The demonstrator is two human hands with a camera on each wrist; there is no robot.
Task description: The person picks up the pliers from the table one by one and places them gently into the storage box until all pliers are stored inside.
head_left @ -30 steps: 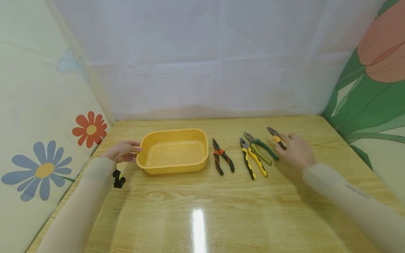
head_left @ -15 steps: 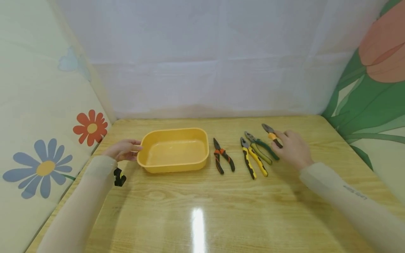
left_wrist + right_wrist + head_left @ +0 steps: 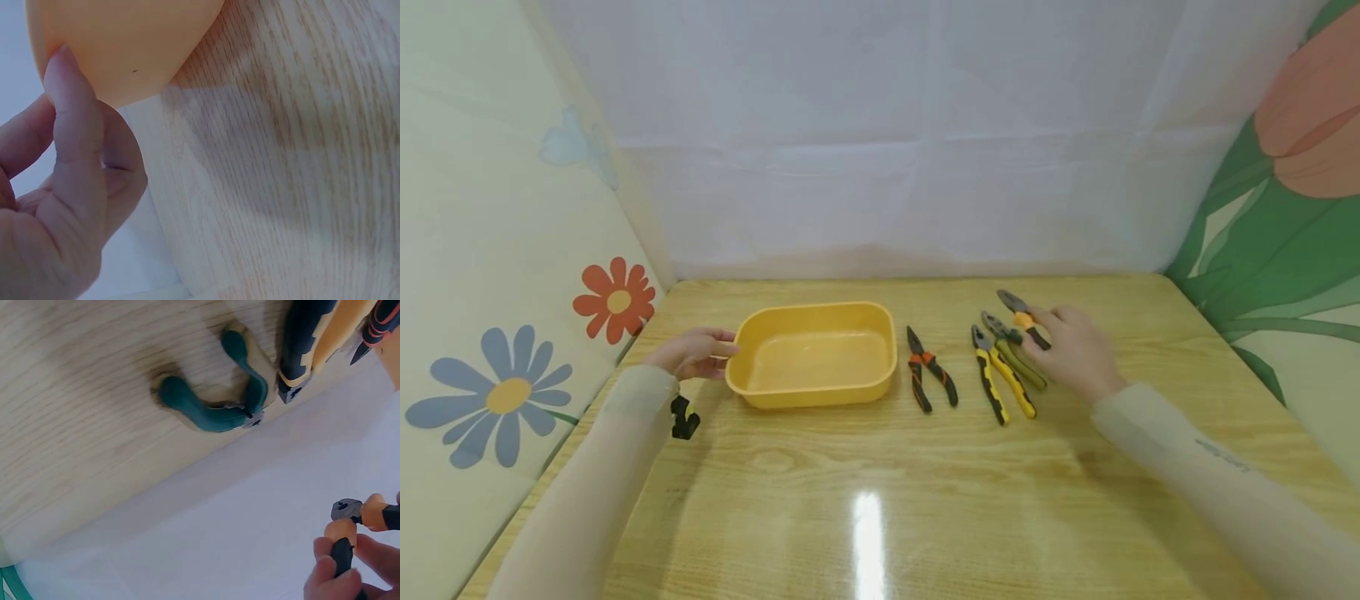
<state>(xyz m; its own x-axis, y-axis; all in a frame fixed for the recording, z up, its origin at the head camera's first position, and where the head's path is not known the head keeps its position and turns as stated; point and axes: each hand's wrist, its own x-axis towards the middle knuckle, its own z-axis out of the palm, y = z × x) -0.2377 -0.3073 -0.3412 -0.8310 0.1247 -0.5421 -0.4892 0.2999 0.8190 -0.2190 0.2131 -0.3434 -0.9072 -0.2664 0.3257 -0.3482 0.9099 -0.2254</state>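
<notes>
On the bench sits a tub, its left rim pinched by the left hand. The right hand curls in a grip. Yellow pliers lie splayed, green pliers just beside, red pliers nearer the tub; that grip holds the orange pliers near the green.

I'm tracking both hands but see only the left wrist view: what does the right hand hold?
Observer: The right hand holds the orange-and-black pliers.
Operator: Which tool on the table lies nearest the tray?
Observer: The red-and-black long-nose pliers, beside the end of the yellow tray farthest from the left hand.
Operator: And past those?
Observer: The yellow-and-black pliers, with the green-handled pliers next to them.
</notes>
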